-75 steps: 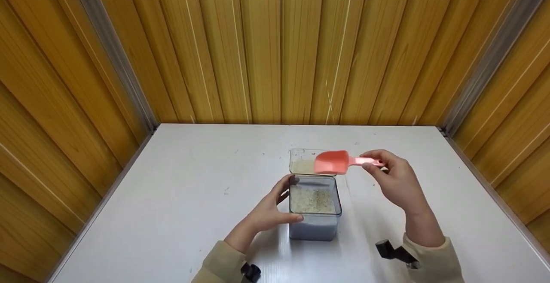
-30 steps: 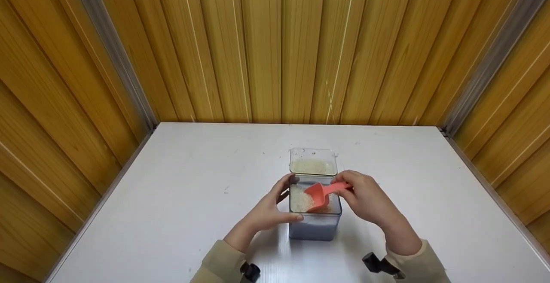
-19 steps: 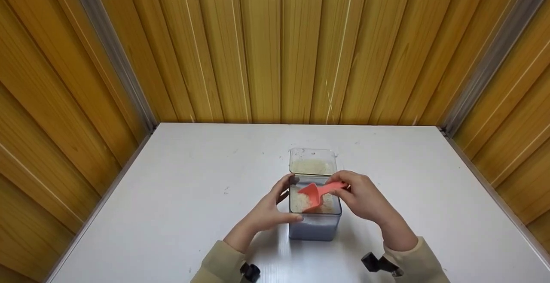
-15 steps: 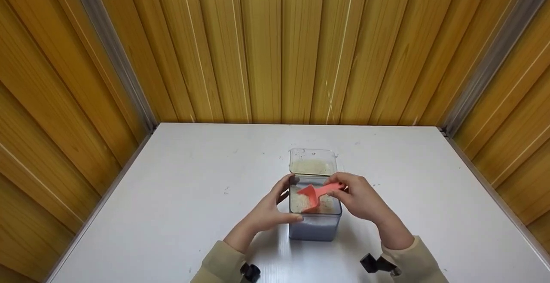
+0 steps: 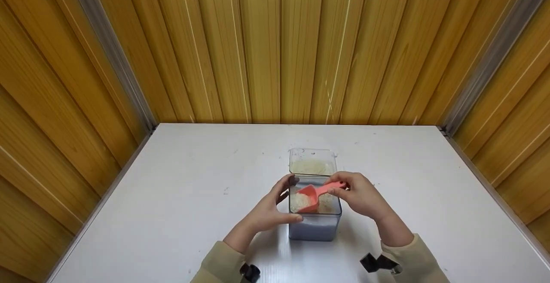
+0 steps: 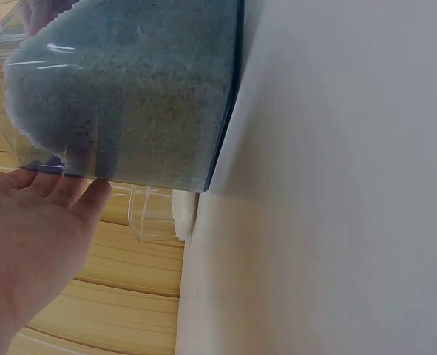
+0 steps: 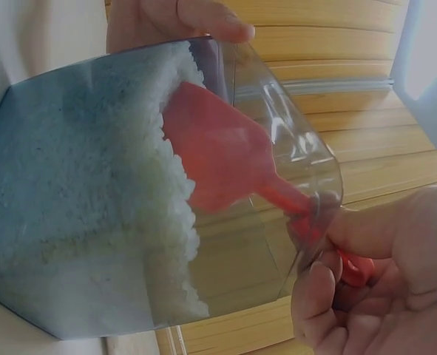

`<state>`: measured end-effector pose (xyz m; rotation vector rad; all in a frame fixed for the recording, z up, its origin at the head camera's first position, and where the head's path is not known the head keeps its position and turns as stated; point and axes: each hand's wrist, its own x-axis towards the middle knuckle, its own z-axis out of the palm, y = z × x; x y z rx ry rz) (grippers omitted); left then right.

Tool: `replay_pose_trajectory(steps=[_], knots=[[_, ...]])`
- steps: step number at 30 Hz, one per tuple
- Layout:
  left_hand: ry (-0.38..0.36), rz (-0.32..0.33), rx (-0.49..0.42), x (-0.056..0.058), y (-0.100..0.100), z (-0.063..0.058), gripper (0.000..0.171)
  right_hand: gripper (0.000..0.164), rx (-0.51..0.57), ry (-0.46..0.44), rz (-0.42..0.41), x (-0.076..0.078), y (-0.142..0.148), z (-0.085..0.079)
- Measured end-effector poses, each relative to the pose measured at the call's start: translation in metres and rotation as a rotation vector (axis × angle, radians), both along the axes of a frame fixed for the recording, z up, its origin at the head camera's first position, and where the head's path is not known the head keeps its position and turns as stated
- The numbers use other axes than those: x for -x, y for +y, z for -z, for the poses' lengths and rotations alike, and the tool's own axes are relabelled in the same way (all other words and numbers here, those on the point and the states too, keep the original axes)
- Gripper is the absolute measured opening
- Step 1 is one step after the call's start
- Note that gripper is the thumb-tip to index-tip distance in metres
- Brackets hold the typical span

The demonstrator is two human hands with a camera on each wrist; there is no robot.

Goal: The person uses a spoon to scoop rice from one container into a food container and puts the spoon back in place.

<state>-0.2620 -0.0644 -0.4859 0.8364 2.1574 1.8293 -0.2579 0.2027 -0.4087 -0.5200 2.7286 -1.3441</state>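
In the head view a clear, blue-tinted square container (image 5: 316,228) of white rice-like grains (image 5: 299,201) stands open-topped on the table. My left hand (image 5: 267,212) holds it from the left, thumb over the front rim and fingers round the back left corner; the left wrist view shows those fingers (image 6: 85,196) against the wall. My right hand (image 5: 360,196) pinches the handle of a pink-red scoop (image 5: 310,198). Tilted inside the container, the scoop's bowl (image 7: 222,148) has its lip in the grains in the right wrist view, and grains lie in its mouth.
Directly behind stands a second clear container (image 5: 313,155) with a shallow layer of pale grains. Small specks are scattered on the white table (image 5: 193,197). Wood-patterned panels (image 5: 279,51) rise at the back and both sides.
My right hand has brought the scoop from above the rear container down into the front one, then slightly left into the grains. The left hand has stayed on the container.
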Motion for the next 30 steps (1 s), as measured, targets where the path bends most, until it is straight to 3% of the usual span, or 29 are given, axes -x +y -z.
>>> replay_pose_trajectory(steps=[7,13,19,30], knots=[[-0.009,0.0,0.002,0.0,0.0,-0.001,0.107,0.014,0.046,-0.053,0.041,0.002,0.003,0.0],[-0.022,-0.023,0.027,-0.001,0.001,-0.002,0.107,0.018,0.085,-0.087,0.037,0.013,0.012,0.007],[-0.03,-0.029,0.037,-0.002,0.001,-0.001,0.107,0.022,0.127,-0.133,-0.014,0.024,0.022,0.017],[-0.008,-0.018,0.033,-0.001,0.0,0.001,0.107,0.025,0.223,-0.137,-0.132,0.032,0.034,0.025]])
